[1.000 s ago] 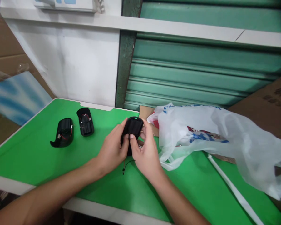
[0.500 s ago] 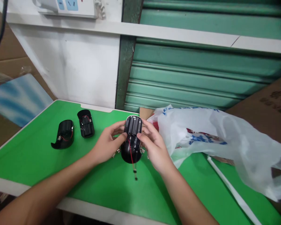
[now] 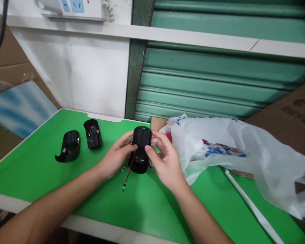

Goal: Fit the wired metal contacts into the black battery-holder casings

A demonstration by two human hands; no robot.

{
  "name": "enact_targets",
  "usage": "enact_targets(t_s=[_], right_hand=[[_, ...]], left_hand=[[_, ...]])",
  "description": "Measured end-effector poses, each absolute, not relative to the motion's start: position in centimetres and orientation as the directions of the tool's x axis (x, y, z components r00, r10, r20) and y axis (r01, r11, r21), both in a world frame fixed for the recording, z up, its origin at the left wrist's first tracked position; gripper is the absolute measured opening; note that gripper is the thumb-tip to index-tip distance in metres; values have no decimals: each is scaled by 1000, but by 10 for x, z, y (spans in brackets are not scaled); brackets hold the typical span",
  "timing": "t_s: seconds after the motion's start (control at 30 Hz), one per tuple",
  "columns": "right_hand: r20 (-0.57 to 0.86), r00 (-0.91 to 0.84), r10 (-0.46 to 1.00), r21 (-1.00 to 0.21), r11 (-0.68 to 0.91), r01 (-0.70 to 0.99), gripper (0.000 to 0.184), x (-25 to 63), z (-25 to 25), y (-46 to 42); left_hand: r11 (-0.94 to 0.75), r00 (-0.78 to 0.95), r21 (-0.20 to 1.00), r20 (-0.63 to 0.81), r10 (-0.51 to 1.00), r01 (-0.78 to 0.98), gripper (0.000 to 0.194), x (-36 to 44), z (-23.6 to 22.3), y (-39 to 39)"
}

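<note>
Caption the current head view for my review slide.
Left hand and right hand hold a black casing trailing a red wire at a green tabletop, two similar casings lying to the left.

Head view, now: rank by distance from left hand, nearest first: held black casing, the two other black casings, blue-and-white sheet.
From the left hand:
1. Held casing: in its grip, on its right.
2. Inner loose casing: left, toward the back edge.
3. Outer loose casing: farther left.
4. Blue-and-white sheet: far left.
</note>
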State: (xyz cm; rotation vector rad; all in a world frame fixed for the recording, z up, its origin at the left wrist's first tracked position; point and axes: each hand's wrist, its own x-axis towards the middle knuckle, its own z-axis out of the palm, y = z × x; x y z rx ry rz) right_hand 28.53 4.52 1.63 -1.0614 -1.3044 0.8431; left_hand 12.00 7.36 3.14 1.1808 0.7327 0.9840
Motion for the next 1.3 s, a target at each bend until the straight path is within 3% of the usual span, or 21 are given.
enact_targets(t_s=[0.2,1.0,1.1,1.3], right_hand=[[339,104,935,-940,334,68,34,285,17,44],[269,86,959,-962,272,-16,37,292,10,50],[193,71,979,-975,199,-94,39,293,13,51],[-90,51,995,-932,-66,-356,53,293,23,50]], left_hand=[[78,436,966,39,899,-248,51,121,30,74],[-255,503,964,260,824,-81,55,117,23,81],[-221,501,971,237,833,-92,55,116,22,82],[-5,510,990,77,857,-143,52,116,28,79]])
